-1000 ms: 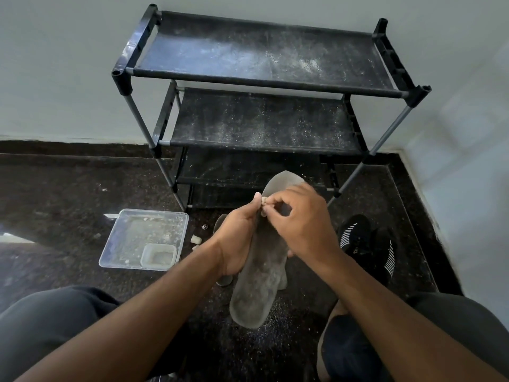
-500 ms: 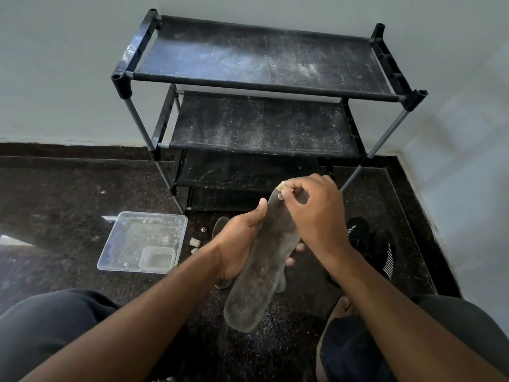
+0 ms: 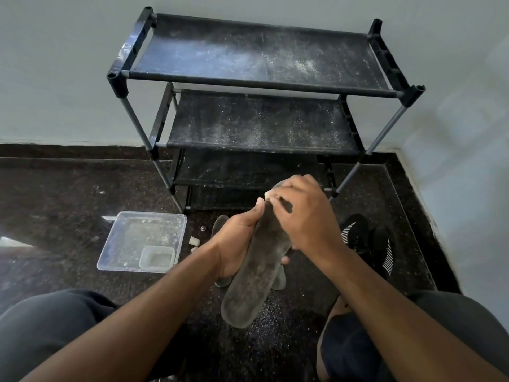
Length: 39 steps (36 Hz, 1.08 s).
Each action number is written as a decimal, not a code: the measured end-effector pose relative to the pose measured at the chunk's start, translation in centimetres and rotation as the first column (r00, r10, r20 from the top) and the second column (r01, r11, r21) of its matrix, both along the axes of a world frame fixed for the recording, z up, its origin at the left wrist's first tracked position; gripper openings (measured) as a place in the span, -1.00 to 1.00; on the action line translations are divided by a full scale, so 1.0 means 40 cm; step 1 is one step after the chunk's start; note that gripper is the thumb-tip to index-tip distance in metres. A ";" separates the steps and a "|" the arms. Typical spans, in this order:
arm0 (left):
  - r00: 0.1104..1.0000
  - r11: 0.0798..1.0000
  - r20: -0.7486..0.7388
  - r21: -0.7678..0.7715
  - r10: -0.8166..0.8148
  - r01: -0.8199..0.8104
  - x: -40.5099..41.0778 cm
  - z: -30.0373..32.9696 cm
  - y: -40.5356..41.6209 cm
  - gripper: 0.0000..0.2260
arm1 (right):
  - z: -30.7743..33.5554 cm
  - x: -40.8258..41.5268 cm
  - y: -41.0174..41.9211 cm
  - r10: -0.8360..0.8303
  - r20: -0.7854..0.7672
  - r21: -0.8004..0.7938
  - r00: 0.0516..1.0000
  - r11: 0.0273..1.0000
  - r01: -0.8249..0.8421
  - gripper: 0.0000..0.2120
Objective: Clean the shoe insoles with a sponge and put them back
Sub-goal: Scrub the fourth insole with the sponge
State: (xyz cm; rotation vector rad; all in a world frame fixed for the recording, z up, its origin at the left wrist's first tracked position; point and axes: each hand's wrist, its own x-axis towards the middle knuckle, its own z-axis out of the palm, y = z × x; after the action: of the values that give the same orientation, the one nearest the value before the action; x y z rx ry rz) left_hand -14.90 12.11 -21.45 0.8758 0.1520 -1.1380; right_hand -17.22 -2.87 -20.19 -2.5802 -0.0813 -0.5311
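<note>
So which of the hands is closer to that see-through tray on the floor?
The left. The left hand grips the insole just right of the clear tray in the picture. The right hand, pinching a small sponge piece, is farther over.

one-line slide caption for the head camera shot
Left hand holds a dusty insole while the right hand rubs a sponge piece near its toe.

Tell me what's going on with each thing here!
Insole: dusty, held up off the floor.
Left hand: grips the insole's middle.
Right hand: pinches a small pale sponge at the insole's toe end.
Clear tray: on the floor, open.
Black shoes: on the floor.
Shoe rack: standing, dusty.
</note>
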 end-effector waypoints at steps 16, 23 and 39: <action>0.999 0.998 -0.001 -0.046 -0.037 0.037 0.004 -0.012 -0.003 -0.37 | 0.009 0.011 -0.019 -0.105 0.012 0.039 0.994 0.994 0.104 -0.90; 1.000 1.000 -0.028 -0.021 0.013 -0.014 0.008 -0.013 0.002 -0.42 | 0.003 -0.001 0.010 0.040 -0.009 0.022 0.999 0.999 -0.040 -0.91; 0.999 1.000 0.035 -0.031 0.002 -0.001 0.009 -0.010 0.004 -0.41 | 0.002 0.022 -0.040 -0.182 0.009 0.037 0.983 0.983 0.182 -0.92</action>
State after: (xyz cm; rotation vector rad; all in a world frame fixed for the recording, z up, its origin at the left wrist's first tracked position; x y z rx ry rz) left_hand -14.54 12.25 -21.83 0.8672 0.1058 -1.1203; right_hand -16.33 -4.45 -20.10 -2.5632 0.1605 -0.6093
